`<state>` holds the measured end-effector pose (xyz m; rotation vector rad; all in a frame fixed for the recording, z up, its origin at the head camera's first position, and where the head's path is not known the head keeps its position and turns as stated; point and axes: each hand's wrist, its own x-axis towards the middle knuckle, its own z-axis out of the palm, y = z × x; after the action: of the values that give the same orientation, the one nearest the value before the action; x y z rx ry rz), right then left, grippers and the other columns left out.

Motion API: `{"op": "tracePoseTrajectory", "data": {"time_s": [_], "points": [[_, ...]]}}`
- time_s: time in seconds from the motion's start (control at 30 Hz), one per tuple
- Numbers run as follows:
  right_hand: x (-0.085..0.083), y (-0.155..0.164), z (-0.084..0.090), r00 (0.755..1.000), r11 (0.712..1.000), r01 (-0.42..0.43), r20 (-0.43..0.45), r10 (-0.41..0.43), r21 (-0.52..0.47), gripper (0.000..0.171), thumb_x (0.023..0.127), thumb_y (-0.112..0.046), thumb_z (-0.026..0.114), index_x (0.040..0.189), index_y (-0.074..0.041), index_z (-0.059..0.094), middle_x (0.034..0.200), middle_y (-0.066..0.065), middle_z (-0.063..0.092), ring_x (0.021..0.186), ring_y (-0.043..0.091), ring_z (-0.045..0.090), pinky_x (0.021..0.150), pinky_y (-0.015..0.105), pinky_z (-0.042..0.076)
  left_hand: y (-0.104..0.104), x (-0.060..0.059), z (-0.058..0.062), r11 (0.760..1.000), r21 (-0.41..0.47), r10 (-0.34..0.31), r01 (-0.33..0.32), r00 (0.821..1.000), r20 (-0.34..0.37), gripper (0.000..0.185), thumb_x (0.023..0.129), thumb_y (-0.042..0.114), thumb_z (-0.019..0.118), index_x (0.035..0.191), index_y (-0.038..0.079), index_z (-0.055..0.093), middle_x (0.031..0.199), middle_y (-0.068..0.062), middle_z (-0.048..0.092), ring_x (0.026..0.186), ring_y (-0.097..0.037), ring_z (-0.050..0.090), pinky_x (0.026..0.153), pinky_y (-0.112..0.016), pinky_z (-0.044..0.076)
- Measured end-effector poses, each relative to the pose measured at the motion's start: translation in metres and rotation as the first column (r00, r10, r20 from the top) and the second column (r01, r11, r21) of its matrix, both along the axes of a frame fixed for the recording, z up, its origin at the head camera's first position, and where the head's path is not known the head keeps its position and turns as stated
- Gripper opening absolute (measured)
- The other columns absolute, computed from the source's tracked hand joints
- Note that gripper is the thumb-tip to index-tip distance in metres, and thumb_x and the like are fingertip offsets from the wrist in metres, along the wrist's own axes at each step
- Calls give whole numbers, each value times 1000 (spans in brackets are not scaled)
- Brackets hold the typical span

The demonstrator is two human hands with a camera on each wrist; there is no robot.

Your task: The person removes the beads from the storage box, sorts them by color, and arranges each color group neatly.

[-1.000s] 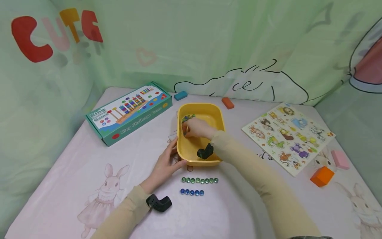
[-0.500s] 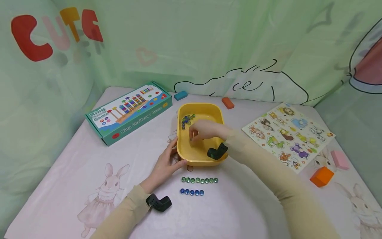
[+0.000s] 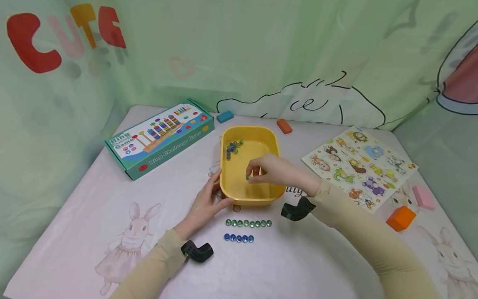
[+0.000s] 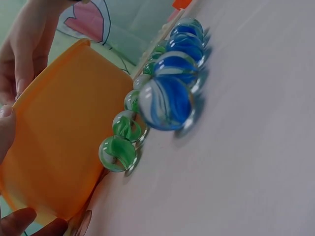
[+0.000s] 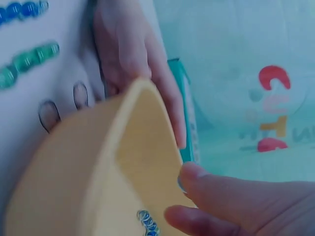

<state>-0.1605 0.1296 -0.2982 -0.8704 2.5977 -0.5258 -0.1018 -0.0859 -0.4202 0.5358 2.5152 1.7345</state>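
In the head view a yellow plastic tub (image 3: pixel 252 202) stands mid-table. My left hand (image 3: pixel 201 207) holds its near left corner, thumb along the front wall and fingers along the left side. Over the tub's near right part, my right hand (image 3: pixel 278 171) pinches a small marble (image 3: pixel 248 177) between thumb and fingertips; little of the marble shows. Several blue and green marbles (image 3: pixel 232 148) lie clustered in the tub's far left corner. In front of the tub runs a row of green marbles (image 3: pixel 246 223), with a shorter row of blue marbles (image 3: pixel 239 238) nearer me.
A green game box (image 3: pixel 164 141) lies at the back left. Behind the tub are a blue block (image 3: pixel 225 116) and a red-orange block (image 3: pixel 284 126). An animal puzzle board (image 3: pixel 358 168), an orange block (image 3: pixel 401 218) and a pink block (image 3: pixel 423 197) lie to the right.
My right hand has drawn back from the marble cluster toward the tub's near right side, a marble now showing in its fingertips. The left hand stays on the corner.
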Motion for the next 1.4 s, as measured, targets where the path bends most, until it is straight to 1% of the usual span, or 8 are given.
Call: {"op": "tracePoseTrajectory", "data": {"time_s": [0.13, 0.3, 0.4, 0.53, 0.67, 0.93, 1.17, 1.4], "points": [[17, 11, -1, 999, 998, -3, -42, 0, -61, 13, 85, -20, 67, 96, -13, 66, 79, -5, 60, 70, 11, 50, 64, 24, 45, 0, 0, 0, 1000, 2, 1, -1, 1000, 9, 84, 84, 31, 67, 149, 26, 14, 147, -8, 34, 126, -25, 45, 109, -45, 30], [38, 23, -7, 993, 994, -27, -117, 15, -103, 16, 82, -17, 70, 97, -12, 66, 79, -6, 60, 71, 8, 50, 65, 27, 48, 0, -1, 0, 1000, 16, -3, 3, 1000, 14, 84, 84, 27, 68, 149, 25, 14, 147, -9, 35, 127, -26, 45, 110, -47, 27], [49, 30, -12, 991, 988, -48, -133, 28, -148, 17, 81, -17, 70, 97, -12, 66, 78, -7, 59, 69, 6, 49, 63, 25, 48, 0, -1, 1, 1000, 8, -1, 1, 1000, 14, 85, 84, 28, 68, 149, 26, 13, 147, -8, 35, 127, -25, 45, 110, -46, 27], [64, 38, -20, 994, 968, -78, -93, 57, -239, 15, 82, -15, 69, 97, -13, 66, 77, -11, 59, 67, 3, 48, 60, 19, 45, 0, -1, 0, 1000, -4, 2, -1, 1000, 12, 85, 83, 33, 68, 149, 28, 13, 147, -5, 35, 126, -22, 45, 110, -45, 28], [79, 41, -33, 997, 955, -76, -52, 64, -287, 15, 83, -16, 69, 97, -16, 65, 77, -13, 58, 68, 0, 48, 59, 18, 44, 0, -1, -1, 1000, -1, 0, 0, 1000, 4, 86, 83, 36, 67, 149, 28, 13, 148, -6, 34, 127, -23, 45, 109, -45, 28], [103, 40, -71, 1000, 943, 4, -18, -10, -333, 14, 80, -13, 70, 93, -14, 65, 72, -12, 58, 62, -3, 46, 55, 16, 44, 0, -1, -4, 1000, -6, 10, -10, 1000, 15, 85, 83, 37, 67, 149, 29, 13, 148, -4, 34, 126, -22, 45, 110, -46, 26], [115, 35, -90, 996, 955, 93, 36, -86, -283, 10, 83, -18, 68, 91, -17, 64, 69, -15, 51, 62, -3, 44, 56, 16, 41, 0, -2, -4, 1000, -5, 7, -7, 1000, 11, 85, 84, 37, 67, 149, 27, 13, 149, -4, 32, 128, -22, 44, 111, -46, 25], [120, 30, -92, 991, 966, 101, -64, -119, -237, 10, 83, -20, 69, 92, -18, 65, 67, -16, 46, 60, -3, 40, 55, 16, 37, 0, -2, -4, 1000, 0, 2, -2, 1000, 6, 85, 84, 36, 67, 149, 28, 12, 149, -4, 31, 127, -23, 44, 110, -47, 26]]}}
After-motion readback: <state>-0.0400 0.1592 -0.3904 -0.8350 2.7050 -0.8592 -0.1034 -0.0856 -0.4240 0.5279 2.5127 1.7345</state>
